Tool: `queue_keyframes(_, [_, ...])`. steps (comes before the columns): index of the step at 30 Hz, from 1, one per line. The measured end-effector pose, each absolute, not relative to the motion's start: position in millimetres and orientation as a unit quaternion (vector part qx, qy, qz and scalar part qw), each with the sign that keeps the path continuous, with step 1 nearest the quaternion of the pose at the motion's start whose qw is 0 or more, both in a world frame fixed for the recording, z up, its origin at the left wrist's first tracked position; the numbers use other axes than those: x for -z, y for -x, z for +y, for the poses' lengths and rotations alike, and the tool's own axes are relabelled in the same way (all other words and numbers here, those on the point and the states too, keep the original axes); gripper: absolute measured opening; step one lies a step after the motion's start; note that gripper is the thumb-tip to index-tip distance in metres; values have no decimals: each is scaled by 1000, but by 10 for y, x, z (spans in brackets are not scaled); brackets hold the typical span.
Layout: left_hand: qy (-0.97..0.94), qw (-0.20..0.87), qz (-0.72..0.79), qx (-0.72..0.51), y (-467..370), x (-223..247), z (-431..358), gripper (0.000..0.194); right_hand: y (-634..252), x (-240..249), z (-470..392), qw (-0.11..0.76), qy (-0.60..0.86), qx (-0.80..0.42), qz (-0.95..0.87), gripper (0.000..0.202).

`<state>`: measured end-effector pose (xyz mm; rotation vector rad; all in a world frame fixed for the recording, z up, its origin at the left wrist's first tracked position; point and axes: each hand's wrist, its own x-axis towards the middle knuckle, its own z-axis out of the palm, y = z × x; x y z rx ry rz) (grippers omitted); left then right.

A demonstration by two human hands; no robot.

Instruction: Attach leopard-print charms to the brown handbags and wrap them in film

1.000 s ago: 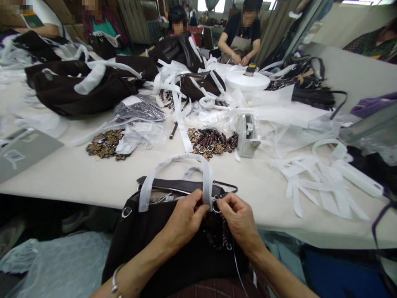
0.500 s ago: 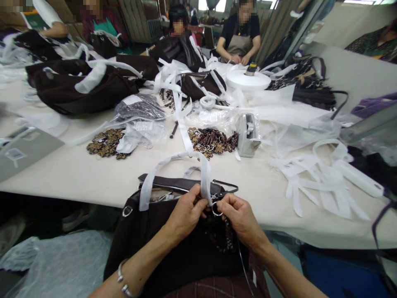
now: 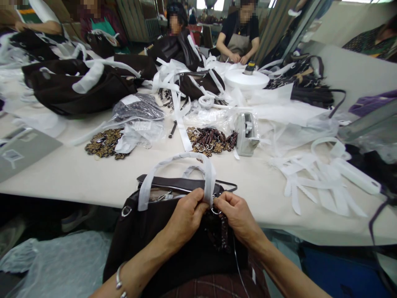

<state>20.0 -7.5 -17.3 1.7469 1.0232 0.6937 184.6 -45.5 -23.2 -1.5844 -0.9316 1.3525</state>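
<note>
A dark brown handbag [image 3: 139,231] leans at the table's front edge, its zip top partly open and its raised handle [image 3: 161,162] wrapped in white material. My left hand [image 3: 190,209] is closed at the right base of that handle, pinching something I cannot make out. Close beside it, my right hand [image 3: 234,211] pinches a silver ring [image 3: 216,210]. From the ring a dark braided charm [image 3: 223,234] hangs against the bag's front. A thin pale cord dangles below my right hand. The fingertips of both hands nearly meet.
Leopard-patterned charms [image 3: 105,142], a pile of braided charms [image 3: 211,140] and a grey tape dispenser [image 3: 247,134] lie beyond the bag. White strips [image 3: 313,178] are at the right, a large dark bag [image 3: 77,87] at the left. Several people work across the table [image 3: 77,174].
My right hand has moved slightly left, closer to my left hand, with the ring. The wrapped handle's right side has shifted slightly right.
</note>
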Motion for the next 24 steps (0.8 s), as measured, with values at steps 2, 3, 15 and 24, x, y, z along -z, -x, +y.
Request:
queue_keyframes(2, [-707,486,424,-290,-210,177,-83,11,-1827,237,-466,424,637,-537,-356,35])
queue_keyframes(3, [-701,491,428,-291,-214,178,-86,10,-1820,236,-471,426,641,-535,-350,35])
queue_keyframes(15, [-608,600,427,-298,-177,193,-51,4,-1745,141,-492,422,677,-434,-419,28])
queue_keyframes(24, [-370,721,366,-457,-228,217,117,14,-1772,140,-470,438,656,-462,-405,30])
